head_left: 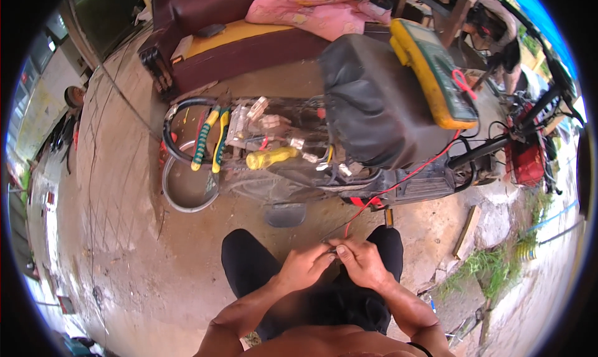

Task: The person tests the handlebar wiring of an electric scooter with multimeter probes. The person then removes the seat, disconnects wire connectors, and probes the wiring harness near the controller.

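My left hand [306, 265] and my right hand [363, 263] meet above my lap, both with fingers closed in a pinch. A red test lead [398, 184] runs down from the yellow and green multimeter [433, 74] into my right hand's fingertips. Between the fingers shows a small dark piece, with a thin dark wire near it; what my left fingers hold is too small to make out. The multimeter leans on the black seat [374, 108] of a partly stripped two-wheeler in front of me.
On the vehicle's bare frame lie pliers [205, 139] with yellow-green handles, a yellow-handled screwdriver [271, 158] and several pale connectors [269, 122]. Behind it stands a maroon sofa [237, 61] with a pink cloth [311, 11]. A wood piece [467, 232] lies at the right.
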The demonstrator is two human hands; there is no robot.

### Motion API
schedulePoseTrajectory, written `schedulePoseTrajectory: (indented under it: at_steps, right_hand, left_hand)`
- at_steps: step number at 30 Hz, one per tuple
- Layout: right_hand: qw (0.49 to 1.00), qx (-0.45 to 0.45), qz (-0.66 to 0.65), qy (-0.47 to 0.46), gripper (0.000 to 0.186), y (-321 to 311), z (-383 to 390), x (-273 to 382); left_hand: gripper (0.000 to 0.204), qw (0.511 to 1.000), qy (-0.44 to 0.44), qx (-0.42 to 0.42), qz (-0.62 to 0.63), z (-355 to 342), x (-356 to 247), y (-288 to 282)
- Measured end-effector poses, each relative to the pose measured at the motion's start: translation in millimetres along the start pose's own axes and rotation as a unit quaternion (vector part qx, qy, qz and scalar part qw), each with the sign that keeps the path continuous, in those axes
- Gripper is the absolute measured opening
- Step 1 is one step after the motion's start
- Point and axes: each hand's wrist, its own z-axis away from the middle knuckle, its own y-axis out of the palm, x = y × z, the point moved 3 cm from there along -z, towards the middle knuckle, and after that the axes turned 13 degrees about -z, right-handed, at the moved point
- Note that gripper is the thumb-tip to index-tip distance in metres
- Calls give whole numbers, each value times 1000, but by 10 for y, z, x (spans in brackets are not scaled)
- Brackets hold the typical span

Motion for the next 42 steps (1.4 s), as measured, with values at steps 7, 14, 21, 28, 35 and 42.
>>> schedulePoseTrajectory:
  at_steps: [7,14,21,28,35,42]
  right_hand:
    - [982,-139,-48,-116,34,-368,-648,451]
    - [980,-179,1,-83,36,-259,-1305,820]
    - [950,-186,-242,66,29,-257,-1483,399]
    - [913,-26,-398,84,34,-312,-1437,274]
    - [901,48,-419,100,37,-435,-1483,301]
    - [892,50,-425,142,39,-432,-1468,342]
  left_hand:
    - [33,965,-121,-81,219,-49,234,-259]
    - [37,949,-22,-200,244,-246,-64,-788]
    - [33,947,33,-134,291,-423,-137,-861]
    - [66,797,24,31,603,-695,-8,-854]
    - [93,789,113,68,601,-762,-127,-803]
    - [101,730,119,112,663,-697,-186,-776]
